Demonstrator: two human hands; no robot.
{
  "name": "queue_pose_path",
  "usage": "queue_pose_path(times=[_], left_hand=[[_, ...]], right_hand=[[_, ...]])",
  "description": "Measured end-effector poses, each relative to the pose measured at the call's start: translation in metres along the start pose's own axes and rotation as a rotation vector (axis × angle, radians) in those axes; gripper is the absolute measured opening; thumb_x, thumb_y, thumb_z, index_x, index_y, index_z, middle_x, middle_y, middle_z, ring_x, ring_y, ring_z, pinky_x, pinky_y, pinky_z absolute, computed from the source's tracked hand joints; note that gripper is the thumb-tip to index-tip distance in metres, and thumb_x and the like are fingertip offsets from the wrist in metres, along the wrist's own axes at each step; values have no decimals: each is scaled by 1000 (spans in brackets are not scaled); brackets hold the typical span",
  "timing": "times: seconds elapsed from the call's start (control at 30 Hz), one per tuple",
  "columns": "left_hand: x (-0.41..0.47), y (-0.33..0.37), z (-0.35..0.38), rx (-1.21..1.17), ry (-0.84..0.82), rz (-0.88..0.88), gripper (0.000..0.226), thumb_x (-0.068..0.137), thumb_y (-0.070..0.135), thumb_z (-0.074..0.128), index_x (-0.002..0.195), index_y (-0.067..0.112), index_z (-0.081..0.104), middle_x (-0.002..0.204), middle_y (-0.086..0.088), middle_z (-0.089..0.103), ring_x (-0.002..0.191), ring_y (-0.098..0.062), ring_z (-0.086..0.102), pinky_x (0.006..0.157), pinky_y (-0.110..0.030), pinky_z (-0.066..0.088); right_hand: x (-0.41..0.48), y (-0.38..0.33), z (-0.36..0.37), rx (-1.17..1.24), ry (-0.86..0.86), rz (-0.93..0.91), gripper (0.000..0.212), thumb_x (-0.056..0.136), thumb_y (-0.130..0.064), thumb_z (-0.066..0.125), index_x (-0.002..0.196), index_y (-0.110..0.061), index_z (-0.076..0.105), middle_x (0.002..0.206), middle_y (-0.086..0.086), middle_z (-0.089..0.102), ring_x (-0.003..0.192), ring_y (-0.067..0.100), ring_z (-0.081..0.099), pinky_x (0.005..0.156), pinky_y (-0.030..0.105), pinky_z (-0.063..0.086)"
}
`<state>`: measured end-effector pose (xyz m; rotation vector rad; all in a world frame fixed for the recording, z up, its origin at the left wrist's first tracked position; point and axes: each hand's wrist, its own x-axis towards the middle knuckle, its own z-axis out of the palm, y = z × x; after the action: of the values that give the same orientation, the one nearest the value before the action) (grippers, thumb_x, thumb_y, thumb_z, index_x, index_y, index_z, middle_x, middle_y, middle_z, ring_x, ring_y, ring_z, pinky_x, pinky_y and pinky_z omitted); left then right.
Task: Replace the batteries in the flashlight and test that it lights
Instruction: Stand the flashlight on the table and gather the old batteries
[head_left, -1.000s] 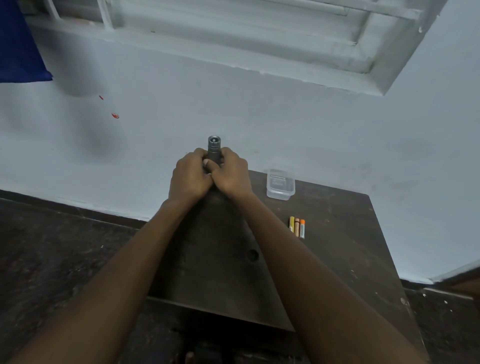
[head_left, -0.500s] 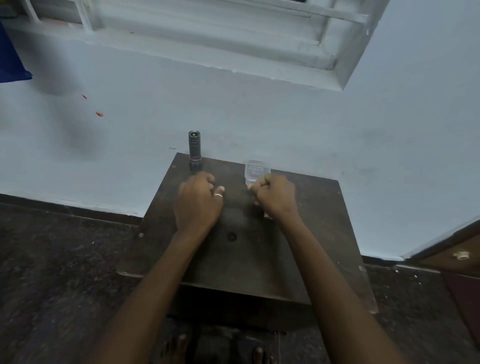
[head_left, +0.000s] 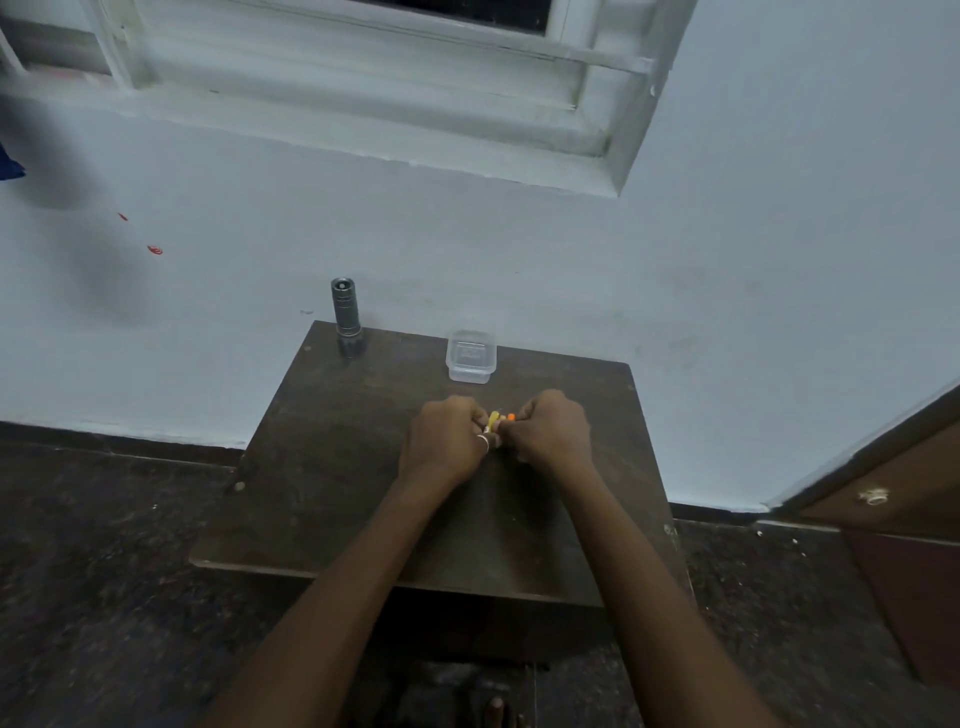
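Both hands are curled at the centre of the frame, knuckles facing the camera. By the left hand (head_left: 441, 441), which bears a ring on one finger, and the right hand (head_left: 550, 428), small batteries (head_left: 500, 418) are pinched between the fingertips; yellow and orange ends are seen in the gap between the two hands. How many batteries are held, and which hand carries which, cannot be told. The hands are held just above or on the dark worktop (head_left: 332, 499); contact cannot be judged.

At the upper left corner of the worktop, well apart from the hands, the flashlight (head_left: 345, 317) is stood upright on one end, its other end pointing up. No light is seen from it. A clear plastic container (head_left: 470, 356) is placed at the far edge of the worktop, near the hands and to the right of the flashlight. A pale wall is seen behind the worktop.
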<state>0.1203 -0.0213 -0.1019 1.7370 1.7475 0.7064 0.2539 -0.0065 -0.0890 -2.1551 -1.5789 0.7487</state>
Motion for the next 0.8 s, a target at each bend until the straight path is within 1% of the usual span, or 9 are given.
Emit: queue_pose_path(times=[0.07,0.17,0.27,0.33,0.4,0.47,0.6,0.73,0.8], left_hand=[[4,-2,-4,-23,-40,-24,20,70,29,83,86,22,76,86,0,76,86,-20,71,80,-37,57],[8,-2,-12,-30,-88,-30,20,65,24,86,83,21,78,83,-1,77,82,-19,72,78,-36,58],[12,-4,-18,-10,-135,-32,21,66,16,86,86,19,79,83,0,78,82,-17,72,77,-28,56],[13,-6,-19,12,-129,-26,22,68,15,85,89,18,79,86,0,78,85,-17,72,77,-25,54],[13,-7,-19,25,-98,-22,21,71,19,84,91,18,79,91,-3,78,89,-20,72,79,-28,55],[11,-5,-17,67,-86,-11,23,73,26,82,94,16,78,93,-5,77,90,-22,69,79,-29,53],[12,4,-11,156,-39,-17,35,74,41,78,95,13,73,100,-7,73,97,-27,65,78,-32,50],[11,10,-5,271,29,-25,30,86,38,66,99,11,68,106,-12,70,99,-33,63,81,-37,53],[7,17,-4,384,60,-21,28,91,34,60,103,10,64,111,-14,67,104,-36,63,79,-35,48]], right_hand=[[1,-6,-1,-42,-4,-26,22,76,-28,69,80,-6,68,81,12,68,79,30,65,49,25,33],[0,-17,-3,-112,-19,-49,17,77,-21,68,75,-8,57,82,11,59,80,33,56,62,28,37],[1,-24,-5,-172,-46,-76,29,84,-16,63,67,-12,40,88,13,55,82,33,53,66,31,38],[3,-25,-5,-212,-57,-105,23,87,-17,62,72,-10,45,97,17,60,91,37,58,68,32,39],[6,-23,-3,-235,-69,-136,12,86,-17,63,87,-6,60,102,17,65,96,37,61,68,32,41],[7,-19,-1,-254,-75,-165,16,84,-18,64,95,-7,67,102,16,68,93,35,63,67,31,43],[5,-14,-3,-289,-44,-177,12,84,-18,64,91,-8,66,99,16,68,91,35,63,66,31,43],[2,-14,-7,-365,-4,-199,17,92,-19,61,104,-7,61,112,16,63,104,38,62,72,33,41],[0,-14,-9,-419,1,-229,18,94,-21,58,107,-8,60,116,15,63,108,37,61,74,33,40]])
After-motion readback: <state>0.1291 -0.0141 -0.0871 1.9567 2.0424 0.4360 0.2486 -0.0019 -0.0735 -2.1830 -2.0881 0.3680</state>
